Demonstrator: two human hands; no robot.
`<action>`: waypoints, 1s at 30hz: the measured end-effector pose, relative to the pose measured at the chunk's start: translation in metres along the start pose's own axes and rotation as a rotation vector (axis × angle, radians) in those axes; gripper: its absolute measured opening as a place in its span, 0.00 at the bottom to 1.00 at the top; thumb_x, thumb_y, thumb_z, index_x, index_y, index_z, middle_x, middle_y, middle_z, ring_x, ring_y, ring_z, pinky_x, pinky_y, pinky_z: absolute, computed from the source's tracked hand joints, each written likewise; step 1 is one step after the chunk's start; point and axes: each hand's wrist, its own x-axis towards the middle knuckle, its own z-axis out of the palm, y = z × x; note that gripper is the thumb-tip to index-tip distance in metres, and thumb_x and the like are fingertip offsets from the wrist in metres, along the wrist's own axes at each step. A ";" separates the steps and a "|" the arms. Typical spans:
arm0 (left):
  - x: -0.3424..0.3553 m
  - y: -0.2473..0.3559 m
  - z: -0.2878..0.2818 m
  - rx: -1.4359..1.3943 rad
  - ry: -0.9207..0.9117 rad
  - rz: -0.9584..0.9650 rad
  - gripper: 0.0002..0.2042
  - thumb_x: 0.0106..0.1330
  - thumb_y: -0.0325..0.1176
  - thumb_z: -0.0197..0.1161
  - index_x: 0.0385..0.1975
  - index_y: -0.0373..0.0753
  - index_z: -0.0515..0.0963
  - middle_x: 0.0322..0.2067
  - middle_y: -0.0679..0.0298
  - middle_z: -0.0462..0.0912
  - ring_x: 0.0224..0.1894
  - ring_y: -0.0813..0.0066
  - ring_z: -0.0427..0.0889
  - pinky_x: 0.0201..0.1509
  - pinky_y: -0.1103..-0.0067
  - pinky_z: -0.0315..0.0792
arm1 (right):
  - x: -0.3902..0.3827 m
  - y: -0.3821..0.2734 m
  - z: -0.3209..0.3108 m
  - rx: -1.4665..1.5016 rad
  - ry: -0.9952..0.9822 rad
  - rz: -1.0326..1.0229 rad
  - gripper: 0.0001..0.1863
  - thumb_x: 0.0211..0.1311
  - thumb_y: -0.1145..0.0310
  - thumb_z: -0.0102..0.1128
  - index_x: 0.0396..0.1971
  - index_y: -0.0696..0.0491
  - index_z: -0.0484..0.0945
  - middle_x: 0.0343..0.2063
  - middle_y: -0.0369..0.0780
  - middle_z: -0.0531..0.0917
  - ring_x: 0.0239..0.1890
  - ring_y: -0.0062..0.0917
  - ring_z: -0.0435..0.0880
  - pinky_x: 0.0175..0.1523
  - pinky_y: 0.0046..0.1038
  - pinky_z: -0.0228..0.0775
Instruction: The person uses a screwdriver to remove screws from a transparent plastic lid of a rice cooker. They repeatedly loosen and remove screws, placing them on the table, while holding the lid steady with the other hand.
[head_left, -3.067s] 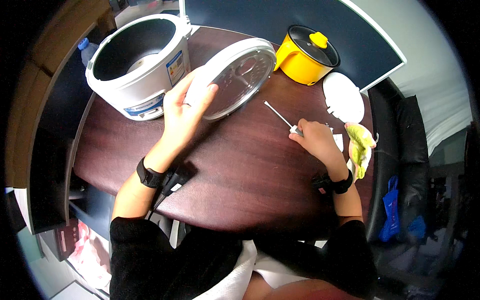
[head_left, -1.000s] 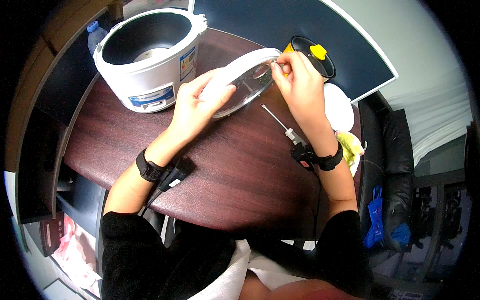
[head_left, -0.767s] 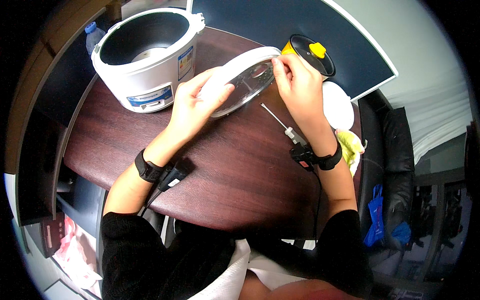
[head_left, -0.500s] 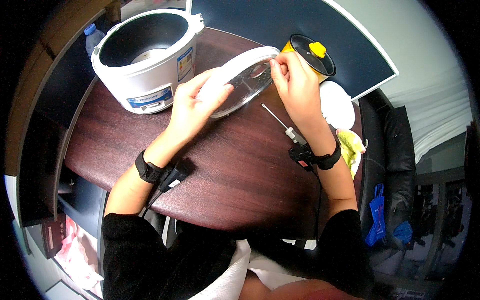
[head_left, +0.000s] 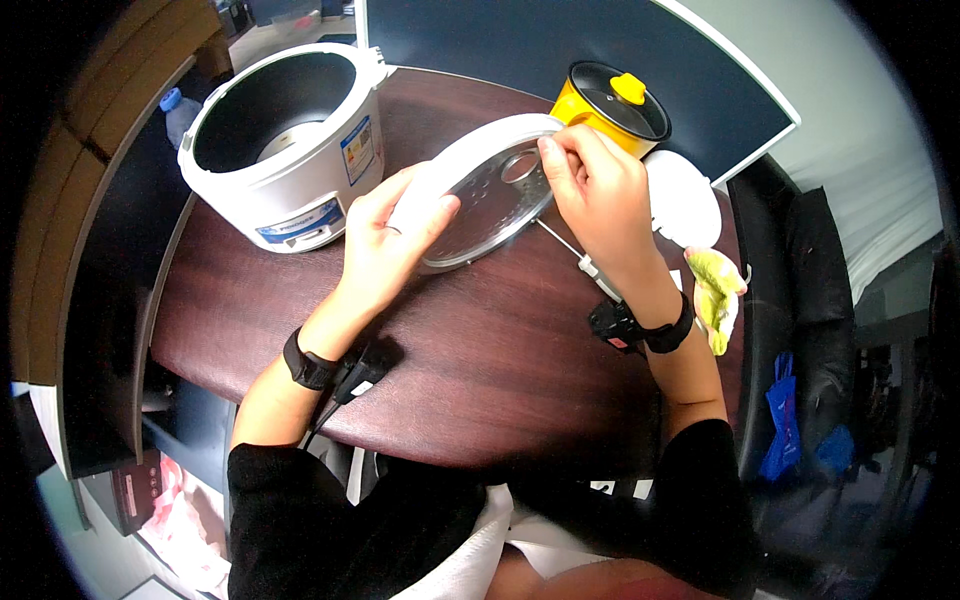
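Note:
My left hand (head_left: 395,235) grips the white rice cooker lid (head_left: 480,210) by its left side, with its metal, dimpled underside tilted toward me. The fingers of my right hand (head_left: 600,200) are pinched on the lid’s upper right rim; whether a small part is between them I cannot make out. The white cooker body (head_left: 275,195) stands open at the back left, with a dark interior. A screwdriver (head_left: 565,240) lies on the table below the lid, its tip end partly near the rim and its handle partly behind my right forearm.
A yellow pot with black lid (head_left: 575,110) stands behind, beside a white round piece (head_left: 685,200) and a yellow-green cloth (head_left: 715,300). A dark partition (head_left: 720,110) borders the table (head_left: 480,350); a bottle (head_left: 180,120) is at far left. Cabled black devices are by my wrists.
Since about three seconds ago, my right hand has left the screwdriver and risen to the lid’s rim. In the last half second the scene has shifted slightly in view, with both hands keeping their hold.

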 end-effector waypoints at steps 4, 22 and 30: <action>-0.002 -0.002 0.002 0.023 0.011 0.024 0.16 0.59 0.33 0.64 0.44 0.32 0.76 0.32 0.65 0.80 0.34 0.82 0.75 0.39 0.84 0.69 | -0.004 0.000 0.001 0.010 0.038 -0.008 0.06 0.56 0.71 0.59 0.24 0.56 0.73 0.18 0.42 0.77 0.18 0.33 0.77 0.24 0.28 0.68; -0.002 -0.003 0.002 0.066 0.016 0.007 0.17 0.59 0.34 0.64 0.45 0.32 0.75 0.29 0.68 0.79 0.31 0.84 0.74 0.36 0.86 0.68 | -0.003 0.000 -0.004 -0.117 0.017 -0.087 0.08 0.53 0.70 0.62 0.25 0.54 0.71 0.22 0.40 0.76 0.22 0.34 0.78 0.26 0.28 0.70; -0.002 -0.003 0.003 0.076 0.001 0.017 0.17 0.59 0.34 0.65 0.45 0.32 0.75 0.31 0.66 0.80 0.33 0.83 0.75 0.37 0.85 0.68 | -0.005 0.002 -0.001 -0.071 0.030 -0.063 0.08 0.53 0.71 0.62 0.24 0.55 0.71 0.21 0.41 0.77 0.22 0.36 0.78 0.26 0.29 0.70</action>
